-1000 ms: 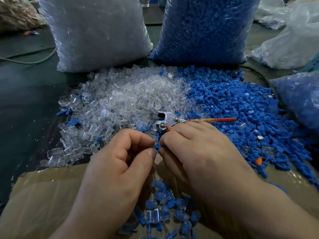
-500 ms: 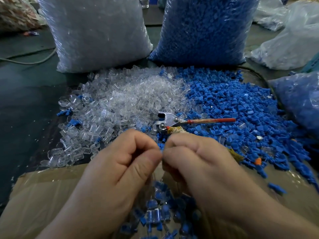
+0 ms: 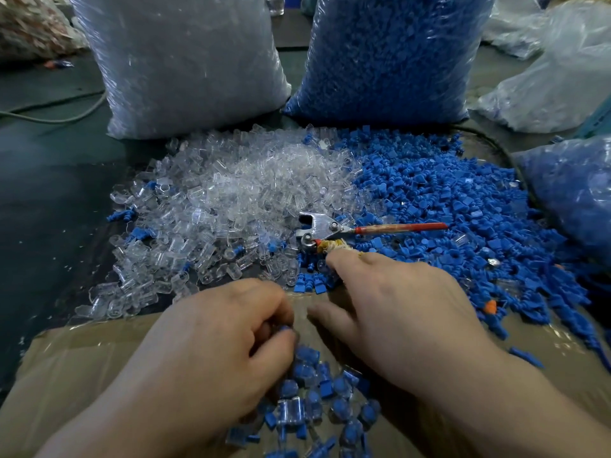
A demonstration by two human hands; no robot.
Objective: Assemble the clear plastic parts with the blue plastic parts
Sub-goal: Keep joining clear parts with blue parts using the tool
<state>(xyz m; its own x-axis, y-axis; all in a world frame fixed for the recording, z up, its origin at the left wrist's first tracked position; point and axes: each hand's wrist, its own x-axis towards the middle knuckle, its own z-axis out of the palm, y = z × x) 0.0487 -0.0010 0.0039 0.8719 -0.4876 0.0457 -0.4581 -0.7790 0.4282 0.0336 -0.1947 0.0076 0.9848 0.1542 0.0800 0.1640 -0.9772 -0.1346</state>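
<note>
I see the left hand [image 3: 211, 342] pinching a blue piece [image 3: 285, 329] over the cardboard box [image 3: 82, 352] of assembled pieces [image 3: 307, 385] — the right hand [image 3: 396, 309] spread at the blue parts [image 3: 446, 200], clear parts [image 3: 231, 193] beside; clear-parts bag [image 3: 185, 61] and blue-parts bag [image 3: 390, 54] behind.

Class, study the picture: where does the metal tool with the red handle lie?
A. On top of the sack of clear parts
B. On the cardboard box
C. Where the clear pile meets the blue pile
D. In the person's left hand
C: the metal tool lies on the loose parts where the clear pile meets the blue pile, with its red handle stretching out over the blue ones.
</note>
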